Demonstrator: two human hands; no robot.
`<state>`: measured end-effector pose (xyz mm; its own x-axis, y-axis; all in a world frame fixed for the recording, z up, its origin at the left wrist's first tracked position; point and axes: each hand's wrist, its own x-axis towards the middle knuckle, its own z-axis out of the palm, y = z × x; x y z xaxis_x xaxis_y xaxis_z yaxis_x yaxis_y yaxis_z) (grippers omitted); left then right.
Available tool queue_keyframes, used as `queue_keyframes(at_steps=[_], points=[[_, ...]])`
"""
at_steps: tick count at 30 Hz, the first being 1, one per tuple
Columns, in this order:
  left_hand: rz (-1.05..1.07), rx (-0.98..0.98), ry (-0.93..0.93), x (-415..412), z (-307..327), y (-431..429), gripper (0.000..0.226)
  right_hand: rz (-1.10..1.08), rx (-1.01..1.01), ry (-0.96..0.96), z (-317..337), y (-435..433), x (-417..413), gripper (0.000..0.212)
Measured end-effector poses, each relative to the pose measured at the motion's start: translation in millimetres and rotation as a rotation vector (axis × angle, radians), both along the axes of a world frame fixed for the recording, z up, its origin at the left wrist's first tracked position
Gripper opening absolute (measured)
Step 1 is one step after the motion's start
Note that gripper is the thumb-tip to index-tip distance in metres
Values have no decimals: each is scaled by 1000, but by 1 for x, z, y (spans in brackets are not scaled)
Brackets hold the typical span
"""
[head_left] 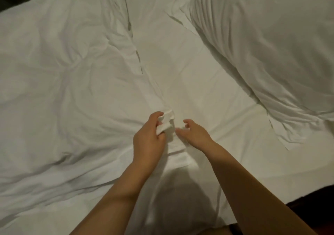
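A bed fills almost the whole view, covered in a white fitted sheet that lies fairly smooth down the middle. The room is dim; only a dark strip shows at the top left corner and a dark patch of floor at the lower right.

The bed's near edge runs along the lower right, where the sheet ends against the floor. The open room for moving is the flat middle lane of sheet, which runs from the hands up toward the top of the view.

A rumpled white duvet takes up the whole left side, its edge running down the centre to the hands. A plump white pillow lies at the upper right, its slack case end trailing toward the near edge. These two bound the lane on either side.

The left hand has its grip closed around a cloth corner, bunched up just above the sheet at the duvet's lower edge (whether it belongs to the duvet or a separate layer, I cannot tell). The right hand hovers just beside it, its grip wide and loosely curved, holding nothing.
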<state>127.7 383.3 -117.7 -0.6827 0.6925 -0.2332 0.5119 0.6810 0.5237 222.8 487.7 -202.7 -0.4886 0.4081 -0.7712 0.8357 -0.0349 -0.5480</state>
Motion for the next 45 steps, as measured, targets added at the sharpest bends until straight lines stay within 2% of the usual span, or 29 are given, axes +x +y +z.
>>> queue_keyframes(at_steps=[2,3,4,7,10,13,17,19,22,24,28,30,32,34,36,40,43,45], points=[[-15,-43,-32,5,-7,-5,27,152,-15,-67,-10,-11,3,25],[-30,-46,-54,5,-9,-7,14,176,0,-41,-7,-15,5,23],[-45,-35,-94,4,-10,-9,8,175,22,-3,-4,-15,7,31],[-12,57,-230,-6,-2,-17,33,124,104,71,7,-13,15,37],[148,226,-259,-22,23,-23,36,-117,153,205,25,-19,18,38],[230,316,-214,-37,48,-31,30,-408,39,323,50,-36,10,35],[181,291,-158,-39,71,-42,6,-517,38,456,87,-54,0,27],[66,213,-185,-30,73,-47,36,-508,79,516,109,-62,-8,27],[-262,61,-167,-10,69,-57,91,-455,177,585,142,-74,-22,36],[-315,51,-90,-9,68,-66,101,-456,175,631,154,-80,-25,36],[-243,185,205,-20,72,-78,83,-414,55,734,169,-88,-25,29],[-162,304,256,-18,75,-76,84,-452,-5,763,172,-85,-25,25],[-161,362,279,-15,77,-73,73,-536,-30,746,169,-75,-21,23],[-256,338,246,-14,75,-71,54,-557,-28,701,160,-67,-13,25],[-266,300,137,-14,73,-72,38,-523,-17,646,155,-66,-7,30],[28,399,42,-9,79,-66,31,-528,19,547,144,-62,0,36],[-1,486,-15,14,91,-54,35,-733,32,493,135,-62,11,35],[5,469,-85,28,95,-52,34,-739,52,556,144,-77,16,31]])
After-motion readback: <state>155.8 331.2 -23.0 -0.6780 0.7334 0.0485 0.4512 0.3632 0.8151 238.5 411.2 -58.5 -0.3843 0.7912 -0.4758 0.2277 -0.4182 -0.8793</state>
